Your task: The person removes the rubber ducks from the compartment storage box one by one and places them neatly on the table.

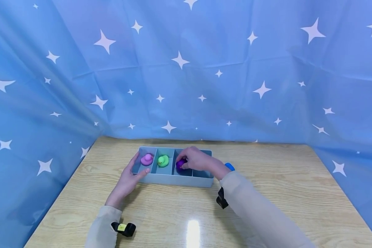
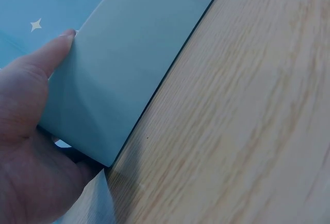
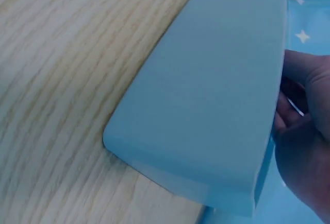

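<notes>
Pinching a purple toy (image 1: 180, 163), the right hand (image 1: 195, 158) reaches inside the tray (image 1: 176, 180) the left hand (image 1: 127, 179) grips.

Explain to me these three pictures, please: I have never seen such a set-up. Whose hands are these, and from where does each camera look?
There is no machine here, only a person's bare left hand and right hand. The widest picture comes from a camera on the person's head. The other two come from the small black cameras on the left wrist and right wrist.

On the wooden table stands a blue-grey tray with four compartments. From the left, the first holds a pink duck, the second a green duck. The left hand holds the tray's left end. The right hand pinches a purple object at the third. A blue object is partly hidden by the right arm.
</notes>
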### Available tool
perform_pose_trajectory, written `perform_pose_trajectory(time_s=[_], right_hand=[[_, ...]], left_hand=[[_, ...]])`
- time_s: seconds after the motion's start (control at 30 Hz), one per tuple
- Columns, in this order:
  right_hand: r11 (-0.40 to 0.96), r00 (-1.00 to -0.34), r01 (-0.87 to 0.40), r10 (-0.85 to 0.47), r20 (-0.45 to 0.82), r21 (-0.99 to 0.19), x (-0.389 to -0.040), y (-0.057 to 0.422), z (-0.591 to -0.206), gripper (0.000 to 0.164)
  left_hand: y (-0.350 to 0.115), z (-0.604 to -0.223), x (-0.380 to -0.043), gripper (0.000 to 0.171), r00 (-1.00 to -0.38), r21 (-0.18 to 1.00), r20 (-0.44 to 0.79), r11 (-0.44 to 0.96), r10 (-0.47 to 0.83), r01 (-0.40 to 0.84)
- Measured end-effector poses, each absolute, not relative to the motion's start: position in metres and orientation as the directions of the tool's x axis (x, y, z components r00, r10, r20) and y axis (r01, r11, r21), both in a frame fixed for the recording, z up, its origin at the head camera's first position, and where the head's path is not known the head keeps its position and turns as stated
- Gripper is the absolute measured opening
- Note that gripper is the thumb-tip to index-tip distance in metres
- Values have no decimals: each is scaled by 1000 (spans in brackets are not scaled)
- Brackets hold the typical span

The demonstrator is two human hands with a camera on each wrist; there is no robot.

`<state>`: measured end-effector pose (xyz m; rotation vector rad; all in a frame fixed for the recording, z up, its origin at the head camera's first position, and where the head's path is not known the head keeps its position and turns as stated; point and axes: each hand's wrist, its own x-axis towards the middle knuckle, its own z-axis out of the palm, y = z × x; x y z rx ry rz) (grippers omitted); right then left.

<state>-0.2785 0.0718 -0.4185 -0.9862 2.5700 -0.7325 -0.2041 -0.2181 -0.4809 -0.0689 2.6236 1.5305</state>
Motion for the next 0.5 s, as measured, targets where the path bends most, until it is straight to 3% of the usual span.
perform_pose_trajectory(time_s=[0.5], right_hand=[[574,-806,-381,-591,-44,-725,-273,87,-414,28]], left_hand=[[-219,-482,-205,95,-995,879,-98,471,35,-70]])
